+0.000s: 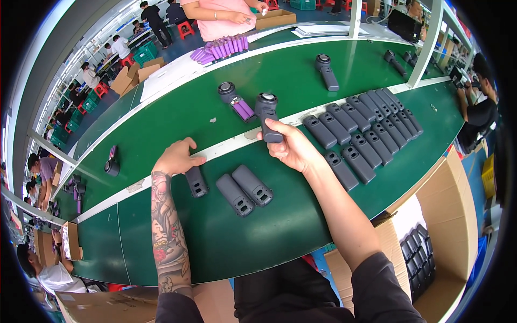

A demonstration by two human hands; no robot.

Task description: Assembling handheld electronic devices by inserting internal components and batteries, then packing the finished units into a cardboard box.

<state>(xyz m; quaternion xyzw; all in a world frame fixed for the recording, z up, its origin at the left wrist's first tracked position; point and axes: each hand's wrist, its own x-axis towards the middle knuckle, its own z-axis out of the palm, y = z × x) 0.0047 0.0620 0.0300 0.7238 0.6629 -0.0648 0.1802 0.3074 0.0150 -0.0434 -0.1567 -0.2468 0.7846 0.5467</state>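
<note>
My right hand [293, 145] is wrapped round the handle of a dark grey handheld device [267, 107] with a round, metallic-rimmed head, held upright above the white rail. My left hand [176, 157] rests by the rail, thumb and forefinger apart. Just under its thumb lies a dark grey oblong cover [197, 184], its far end partly hidden by the hand. Two more covers, a left one [235, 195] and a right one [252, 185], lie side by side on the green table. Beyond the rail, a similar device [237, 102] lies with purple battery cells exposed in its handle.
Rows of dark grey covers [369, 149] lie to the right. More devices sit on the green belt [177, 124], one [327, 72] farther right. Purple cells [221, 49] are piled before a person in pink [215, 19]. A cardboard box [447, 204] of dark parts stands lower right.
</note>
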